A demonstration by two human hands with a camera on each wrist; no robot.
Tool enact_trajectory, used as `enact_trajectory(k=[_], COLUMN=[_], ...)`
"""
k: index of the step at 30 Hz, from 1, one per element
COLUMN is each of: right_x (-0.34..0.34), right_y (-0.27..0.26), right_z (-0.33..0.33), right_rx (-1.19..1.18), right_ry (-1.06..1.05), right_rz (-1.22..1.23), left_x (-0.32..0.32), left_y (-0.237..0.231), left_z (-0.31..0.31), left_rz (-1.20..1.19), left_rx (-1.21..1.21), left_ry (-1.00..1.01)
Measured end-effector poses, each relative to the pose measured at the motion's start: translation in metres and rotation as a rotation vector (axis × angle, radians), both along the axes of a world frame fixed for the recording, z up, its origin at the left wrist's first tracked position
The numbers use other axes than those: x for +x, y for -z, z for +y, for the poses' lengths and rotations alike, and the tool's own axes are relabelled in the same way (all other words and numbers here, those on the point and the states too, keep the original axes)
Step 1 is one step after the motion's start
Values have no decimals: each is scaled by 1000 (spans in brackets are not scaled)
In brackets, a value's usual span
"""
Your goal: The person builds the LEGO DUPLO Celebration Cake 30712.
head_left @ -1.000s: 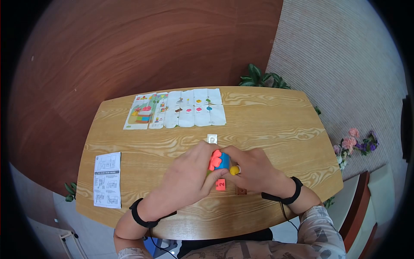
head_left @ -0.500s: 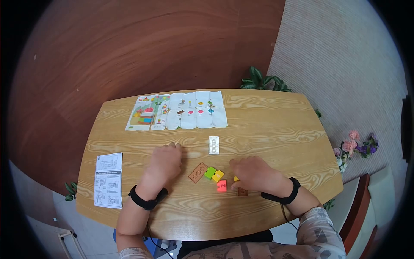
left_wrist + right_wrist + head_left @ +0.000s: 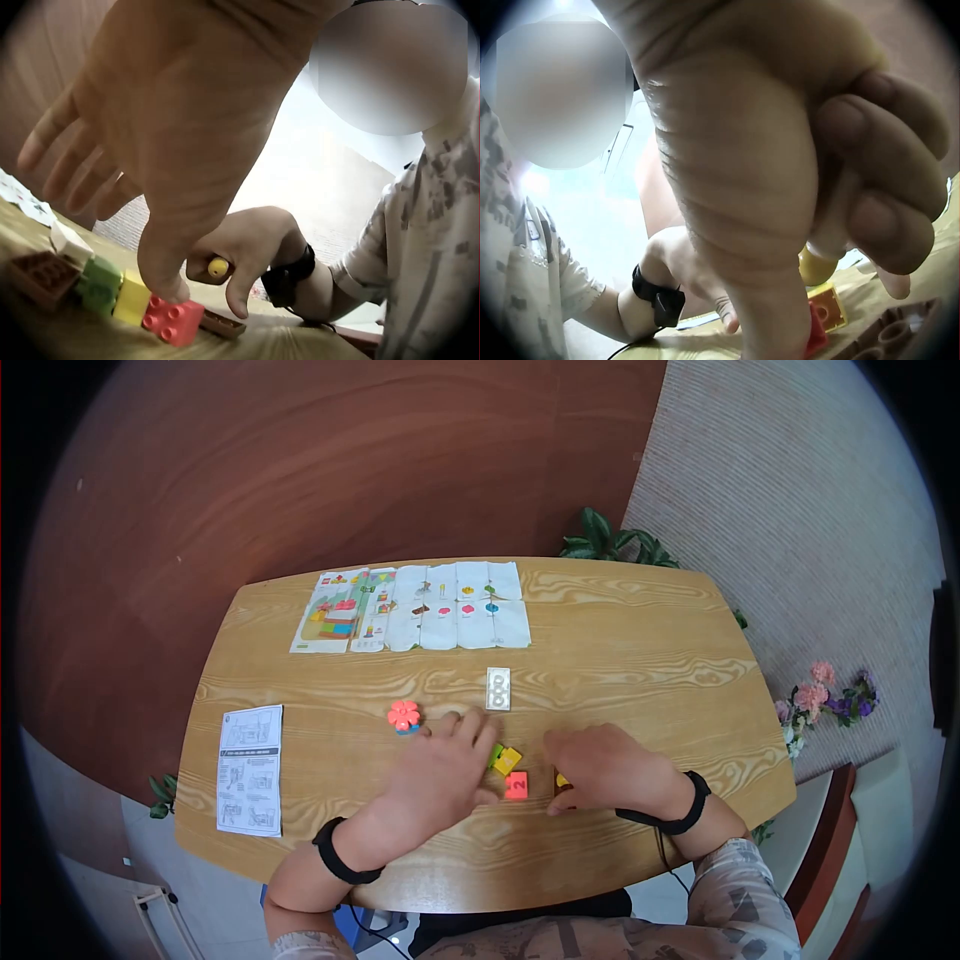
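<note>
My left hand reaches over the bricks with its fingers spread and nothing held. Beneath it, a brown brick shows in the left wrist view but is hidden in the head view. A green brick and a yellow brick stand beside its fingers. The red brick marked 2 is close to the left thumb. My right hand curls its fingers round a small toy piece with a rounded yellow end, above a second brown brick. A coral flower on a blue piece stands left of the left hand.
A white brick lies beyond the hands. An unfolded picture sheet is spread at the back of the wooden table, and a printed leaflet lies at the left. Flowers stand past the right edge.
The joined hands have parted; the flower on its blue piece now stands on the table at left. My left hand has moved from there back right over the brown brick. The right hand stays low.
</note>
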State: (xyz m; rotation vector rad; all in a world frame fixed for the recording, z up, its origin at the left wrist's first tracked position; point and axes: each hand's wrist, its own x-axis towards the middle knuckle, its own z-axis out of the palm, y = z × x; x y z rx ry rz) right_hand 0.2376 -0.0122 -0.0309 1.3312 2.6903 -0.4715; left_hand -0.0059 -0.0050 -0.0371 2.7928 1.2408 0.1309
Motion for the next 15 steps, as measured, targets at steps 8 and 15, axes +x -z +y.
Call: enact_trajectory(k=[8, 15], right_x=[-1, -8], right_y=[21, 10], right_z=[3, 4], right_rx=[18, -26], right_ry=[24, 60], right_rz=[45, 15], left_x=[10, 10], left_y=[33, 42], left_z=[4, 12], left_rz=[126, 101], left_rx=[27, 94], left_ry=[21, 60])
